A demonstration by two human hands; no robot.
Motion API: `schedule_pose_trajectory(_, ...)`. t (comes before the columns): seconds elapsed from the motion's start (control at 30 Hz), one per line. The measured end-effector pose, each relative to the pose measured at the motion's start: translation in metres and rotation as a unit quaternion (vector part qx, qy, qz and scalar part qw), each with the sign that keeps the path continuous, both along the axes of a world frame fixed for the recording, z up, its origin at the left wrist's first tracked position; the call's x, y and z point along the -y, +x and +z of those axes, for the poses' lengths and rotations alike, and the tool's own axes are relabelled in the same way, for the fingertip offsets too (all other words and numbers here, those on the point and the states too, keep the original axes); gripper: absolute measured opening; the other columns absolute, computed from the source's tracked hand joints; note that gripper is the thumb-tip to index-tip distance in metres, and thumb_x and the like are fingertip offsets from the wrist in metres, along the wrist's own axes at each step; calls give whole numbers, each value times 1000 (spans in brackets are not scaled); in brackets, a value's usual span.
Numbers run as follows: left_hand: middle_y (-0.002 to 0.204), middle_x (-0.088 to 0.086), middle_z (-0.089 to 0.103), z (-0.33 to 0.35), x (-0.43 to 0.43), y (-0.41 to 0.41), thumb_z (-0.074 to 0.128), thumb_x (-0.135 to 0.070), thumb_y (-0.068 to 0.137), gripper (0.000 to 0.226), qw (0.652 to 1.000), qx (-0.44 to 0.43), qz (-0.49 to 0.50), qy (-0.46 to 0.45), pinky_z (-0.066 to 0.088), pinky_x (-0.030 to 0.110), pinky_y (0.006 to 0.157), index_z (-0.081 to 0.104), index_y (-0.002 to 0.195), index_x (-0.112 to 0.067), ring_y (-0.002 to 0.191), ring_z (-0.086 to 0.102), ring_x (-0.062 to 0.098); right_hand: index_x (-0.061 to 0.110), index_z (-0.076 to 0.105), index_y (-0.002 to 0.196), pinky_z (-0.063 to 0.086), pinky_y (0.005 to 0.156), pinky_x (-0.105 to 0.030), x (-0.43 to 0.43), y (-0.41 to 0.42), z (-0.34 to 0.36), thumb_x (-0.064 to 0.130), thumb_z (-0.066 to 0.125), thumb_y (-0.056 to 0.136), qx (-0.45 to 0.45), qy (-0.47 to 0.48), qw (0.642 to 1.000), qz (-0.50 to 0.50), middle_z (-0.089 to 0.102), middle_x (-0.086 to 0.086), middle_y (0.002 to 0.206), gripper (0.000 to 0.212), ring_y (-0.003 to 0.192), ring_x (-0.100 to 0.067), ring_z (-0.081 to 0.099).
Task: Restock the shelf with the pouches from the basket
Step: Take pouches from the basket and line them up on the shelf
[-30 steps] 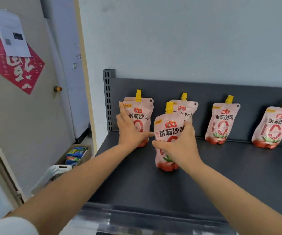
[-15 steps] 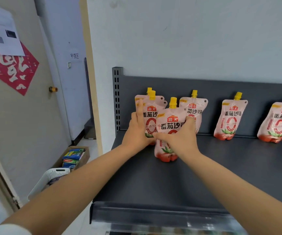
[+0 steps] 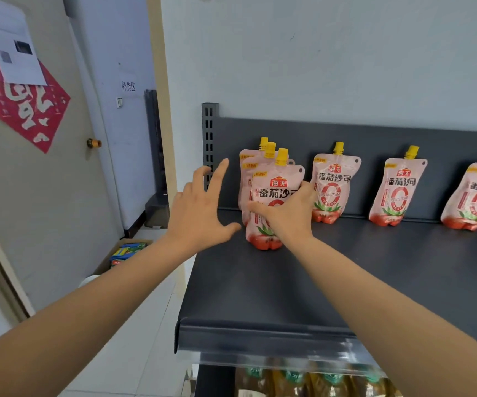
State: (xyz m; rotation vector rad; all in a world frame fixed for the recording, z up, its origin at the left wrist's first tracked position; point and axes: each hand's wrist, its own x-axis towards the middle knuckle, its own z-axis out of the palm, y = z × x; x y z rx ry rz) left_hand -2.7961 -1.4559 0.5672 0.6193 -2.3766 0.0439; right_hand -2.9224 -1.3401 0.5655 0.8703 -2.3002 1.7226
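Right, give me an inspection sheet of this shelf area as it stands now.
Surface: dark grey metal shelf, front half bare.
Job's things: three pink spouted pouches with yellow caps stacked front to back at the left end, front pouch upright; three single pouches lean on the back panel.
Clutter: nothing seen on the shelf.
Grippers: left hand open, fingers spread, apart from the stack; right hand wrapped around the front pouch.
Cables: nothing seen.
Surroundings: grey door with red paper decoration; cardboard box of packets on the floor.
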Motion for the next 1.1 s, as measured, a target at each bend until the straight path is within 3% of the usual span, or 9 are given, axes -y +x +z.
schedule_pose_trajectory(0.13, 141, 4, 36, 13, -20, 7, 58, -78, 61, 113, 998, -48, -35, 12, 50, 40, 86, 10, 151, -29, 114, 52, 24, 10, 31, 136, 38, 101, -29, -3, 0, -4, 42, 92, 52, 12, 11, 1000, 3, 39, -5, 131, 108, 126, -19, 39)
schedule_pose_trajectory(0.27, 138, 2, 38, 20, -41, 10, 56, -79, 61, 109, 996, -51, -73, 14, 45, 40, 90, 17, 150, -29, 118, 48, 22, 19, 24, 144, 41, 108, -48, -18, 2, -7, 61, 88, 39, 29, 20, 999, 21, 36, -3, 143, 131, 135, -24, 37)
schedule_pose_trajectory(0.37, 136, 0, 39, 22, -62, 9, 53, -77, 62, 103, 994, -52, -99, 18, 46, 41, 91, 23, 147, -29, 116, 49, 22, 17, 17, 151, 34, 113, -48, -52, 2, -5, 44, 87, 62, -6, 59, 998, 0, 30, -5, 151, 116, 141, -24, 29)
schedule_pose_trajectory(0.47, 138, -2, 39, 25, -98, 5, 53, -81, 60, 104, 991, -40, -125, 6, 47, 43, 91, 23, 147, -30, 117, 49, 22, 21, 29, 147, 44, 104, -41, -113, 2, 0, 49, 77, 74, -98, 81, 990, -59, 47, -1, 139, 92, 129, -20, 44)
schedule_pose_trajectory(0.57, 140, -2, 39, 26, -143, -3, 50, -84, 59, 107, 988, -13, -148, -28, 43, 41, 92, 24, 147, -30, 120, 46, 23, 22, 33, 147, 45, 93, -37, -186, 3, 9, 54, 67, 81, -232, 182, 947, -129, 51, -1, 134, 81, 123, -21, 47)
schedule_pose_trajectory(0.67, 141, 2, 39, 25, -204, -17, 45, -87, 61, 107, 982, -3, -186, -45, 41, 41, 93, 24, 147, -28, 122, 45, 25, 19, 40, 144, 46, 92, -40, -268, -2, 11, 55, 64, 83, -269, 215, 918, -195, 52, -4, 132, 75, 121, -26, 48)
schedule_pose_trajectory(0.83, 142, 6, 40, -1, -330, -48, 35, -90, 64, 106, 967, 24, -245, -60, 40, 42, 92, 24, 150, -29, 122, 45, 28, 16, 44, 140, 46, 95, -41, -414, -5, 0, 50, 63, 86, -251, 261, 900, -242, 50, -6, 133, 67, 123, -29, 46)
schedule_pose_trajectory(1.1, 142, 6, 41, -98, -503, -87, 34, -92, 61, 111, 942, 154, -298, -30, 39, 42, 96, 21, 151, -28, 124, 44, 29, 14, 48, 135, 45, 90, -37, -593, -13, -62, 42, 63, 89, -130, 330, 897, -264, 51, -7, 130, 56, 122, -29, 47)
